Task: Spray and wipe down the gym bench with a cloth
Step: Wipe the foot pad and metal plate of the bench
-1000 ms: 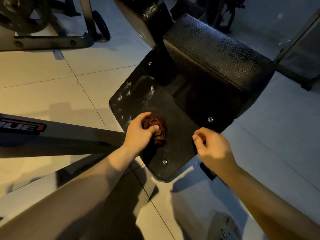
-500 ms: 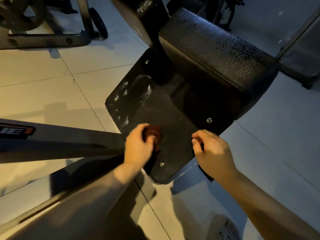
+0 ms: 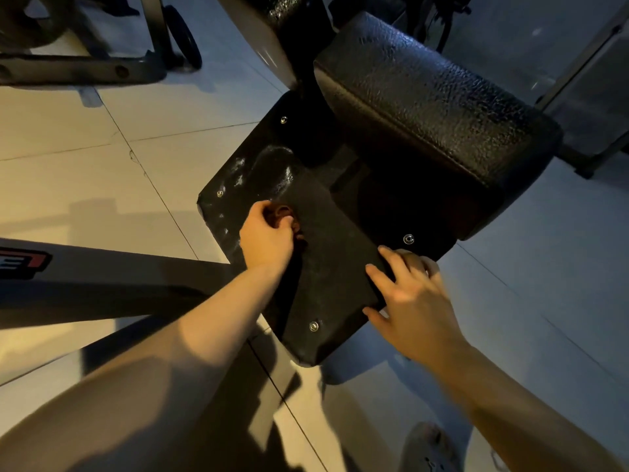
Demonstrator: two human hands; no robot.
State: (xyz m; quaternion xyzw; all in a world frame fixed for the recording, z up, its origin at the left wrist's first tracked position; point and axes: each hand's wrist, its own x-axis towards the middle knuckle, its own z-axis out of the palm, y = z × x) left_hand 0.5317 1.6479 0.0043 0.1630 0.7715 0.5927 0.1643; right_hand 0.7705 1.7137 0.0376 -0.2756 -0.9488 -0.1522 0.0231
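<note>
A black footplate (image 3: 326, 267) with silver bolts lies low under the padded black bench seat (image 3: 432, 110). Wet streaks shine on the plate's far left part. My left hand (image 3: 267, 241) grips a bunched dark red cloth (image 3: 284, 214) and presses it on the plate near its left edge; most of the cloth is hidden under the fingers. My right hand (image 3: 408, 298) rests on the plate's right edge, its fingers spread over the rim. No spray bottle is in view.
A grey machine frame bar (image 3: 102, 284) with a red logo runs in from the left. Another machine base with a small wheel (image 3: 185, 35) stands at the top left. Pale floor tiles surround the plate. A shoe (image 3: 430, 447) shows at the bottom.
My left hand slid the cloth from the plate's near middle up toward its left edge. My right hand uncurled and came down onto the plate's right rim.
</note>
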